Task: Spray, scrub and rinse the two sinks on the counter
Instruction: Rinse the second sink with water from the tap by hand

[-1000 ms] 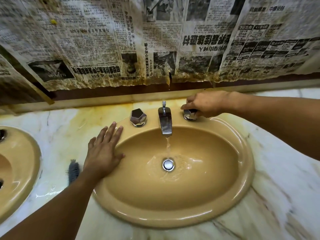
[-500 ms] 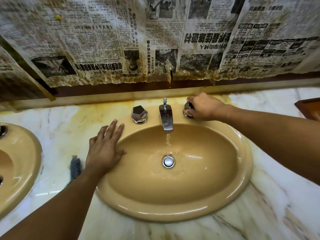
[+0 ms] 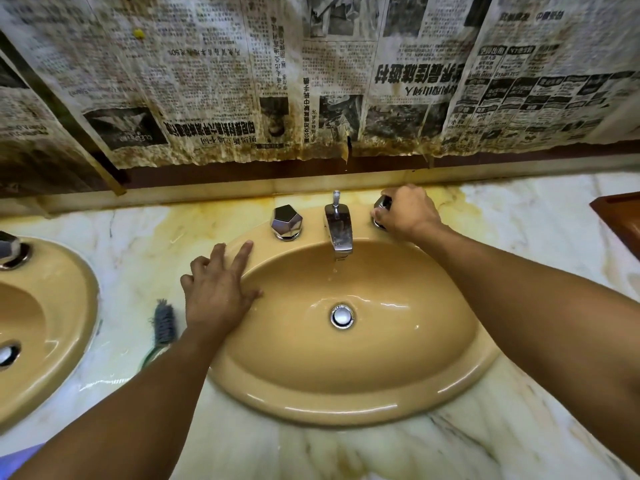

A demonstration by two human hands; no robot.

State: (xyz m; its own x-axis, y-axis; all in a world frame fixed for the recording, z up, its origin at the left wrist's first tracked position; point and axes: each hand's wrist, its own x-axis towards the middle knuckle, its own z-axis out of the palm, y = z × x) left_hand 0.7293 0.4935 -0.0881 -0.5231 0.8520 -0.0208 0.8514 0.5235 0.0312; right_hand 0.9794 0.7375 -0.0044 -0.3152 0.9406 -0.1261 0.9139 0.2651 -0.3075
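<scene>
Right hand point(image 3: 405, 211) curls round the right knob point(image 3: 382, 202) at the back of the near sink point(image 3: 346, 407), fingers and thumb wrapped over the chrome, so it is gripping to turn. Direction of the turn cannot be told. Only a thin broken trickle point(image 3: 334, 270) falls from the spout point(image 3: 337, 225), so the valve looks barely open. The bowl is wet and glossy round the drain point(image 3: 342, 316), with no foam visible, which points to the rinse step on this sink. Left hand point(image 3: 218, 292) lies palm-down on the left rim, fingers loosely spread with two stretched toward the left knob point(image 3: 286, 221) and holding nothing. It likely braces the body while the other arm reaches across the bowl. The left knob is untouched. The near sink sits centre frame, set into the marble counter point(image 3: 485, 445). The second sink point(image 3: 69, 306) is at the left edge, only partly in view and well apart from both hands. A scrub brush point(image 3: 163, 322) lies on the counter between the two sinks, just beside the left wrist, probably parked within reach for the next bowl. No spray bottle is in view. Stained newspaper point(image 3: 207, 81) covers the wall behind, and a wooden tray point(image 3: 620, 216) clips the right edge. Risk: wet rim under the bracing palm could be slippery.
</scene>
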